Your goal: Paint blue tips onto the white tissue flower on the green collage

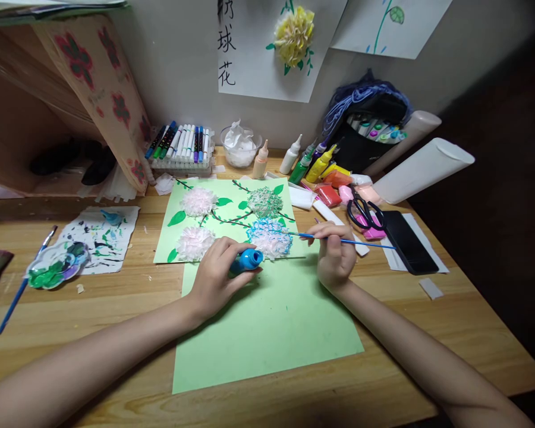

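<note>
My left hand (pixel 218 274) is closed around a small blue paint bottle (pixel 248 260), its uncapped mouth tilted toward me. In my right hand (pixel 337 252) a thin blue paintbrush (pixel 361 242) is pinched, its tip reaching over the lower-right paper flower (pixel 271 239). That flower has blue dabs on its upper part and pale pink below. It sits on a light green sheet (pixel 162 252) with painted branches and leaves. Two pale pink flowers (pixel 198 202) are on the left side, and a green-dabbed flower (pixel 266 203) is at upper right. Another green sheet (pixel 267 333) lies under my hands.
Paint-smeared tissue (pixel 125 244), a palette (pixel 57 267) and a second brush (pixel 15 309) lie left. Markers (pixel 185 142), a glass bowl (pixel 232 156) and paint bottles (pixel 299 169) line the back. Scissors (pixel 362 208) and a phone (pixel 411 244) are at right.
</note>
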